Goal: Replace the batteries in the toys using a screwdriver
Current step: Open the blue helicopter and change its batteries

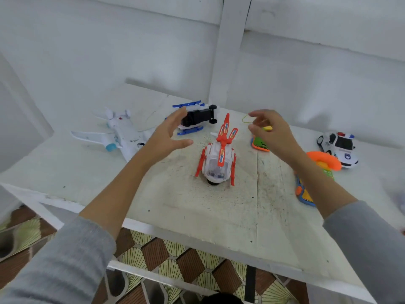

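Both hands hover above the table [219,216], holding nothing. Left hand [168,137], centre-left of the frame: fingers spread and straight, thumb pointing right, palm toward the middle. Right hand [271,130], centre-right: fingers apart, loosely curved, nothing between them.

Task's things: red-and-white helicopter [219,159] stands upright at frame centre, between the two hands and below them, untouched. Blue-and-white helicopter [195,117] lies on its side at upper centre, dark underside showing, just behind the left hand's fingertips. White airplane [118,132] at left centre. Police car [338,148] at right. Orange toy phone [317,176] at right, partly under the right forearm; a second small orange-and-green toy [259,145] sits below the right hand.

No screwdriver visible. No loose batteries visible. A small yellow object [267,128] near the right fingers, too small to identify.

Risks, as judged: a two-handed grab at the centre helicopter could catch the rotor blades or thin red skids and bend them. The right forearm hangs close over the toy phone and could drag it toward the near edge. The left fingertips could nudge the tipped blue helicopter.

Containers: none in view; every battery compartment appears closed or faces away, contents unseen.
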`<state>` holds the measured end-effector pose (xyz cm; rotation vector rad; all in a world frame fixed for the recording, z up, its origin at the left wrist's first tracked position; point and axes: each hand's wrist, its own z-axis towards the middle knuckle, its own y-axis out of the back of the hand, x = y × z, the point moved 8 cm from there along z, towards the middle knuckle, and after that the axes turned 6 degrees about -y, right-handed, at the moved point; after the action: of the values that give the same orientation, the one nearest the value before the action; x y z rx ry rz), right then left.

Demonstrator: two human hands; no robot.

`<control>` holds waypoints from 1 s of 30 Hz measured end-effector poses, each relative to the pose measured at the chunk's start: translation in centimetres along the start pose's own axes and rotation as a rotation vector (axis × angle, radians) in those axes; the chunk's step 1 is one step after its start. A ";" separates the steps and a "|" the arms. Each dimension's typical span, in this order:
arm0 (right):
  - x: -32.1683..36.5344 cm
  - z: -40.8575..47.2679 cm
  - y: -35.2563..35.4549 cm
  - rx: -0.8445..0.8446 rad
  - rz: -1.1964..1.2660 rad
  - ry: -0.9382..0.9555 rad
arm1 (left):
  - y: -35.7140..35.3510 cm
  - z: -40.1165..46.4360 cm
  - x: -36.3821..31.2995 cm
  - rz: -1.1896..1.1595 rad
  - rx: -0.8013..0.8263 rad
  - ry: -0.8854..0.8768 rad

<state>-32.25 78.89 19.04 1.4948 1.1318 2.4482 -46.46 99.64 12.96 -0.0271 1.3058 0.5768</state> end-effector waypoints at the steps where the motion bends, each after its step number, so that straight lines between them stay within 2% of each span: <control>1: 0.7 1.3 0.0 -0.001 -0.002 0.022 | 0.3 0.8 0.0 0.008 -0.028 0.004; 7: 2.8 8.1 -2.9 0.153 -0.104 0.117 | 1.6 5.0 1.2 0.169 -0.236 0.045; 10: 2.7 11.0 -5.6 0.302 -0.152 0.164 | 2.1 6.8 3.3 0.358 -0.239 0.118; 15: 2.3 14.1 -10.4 0.547 -0.230 0.218 | 1.9 9.0 6.6 0.265 -0.234 0.294; 19: 1.8 15.0 -13.6 0.675 -0.312 0.285 | 1.8 9.9 7.8 0.226 -0.255 0.340; 24: 1.8 15.4 -15.3 0.726 -0.336 0.317 | 2.6 10.3 7.9 0.188 -0.265 0.333; 30: 2.8 15.5 -14.3 0.655 -0.260 0.319 | 4.7 12.0 5.4 0.111 -0.274 0.267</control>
<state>-25.88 99.04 16.50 0.9568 2.1898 2.2909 -36.86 109.76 12.77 -0.2664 1.4839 0.8664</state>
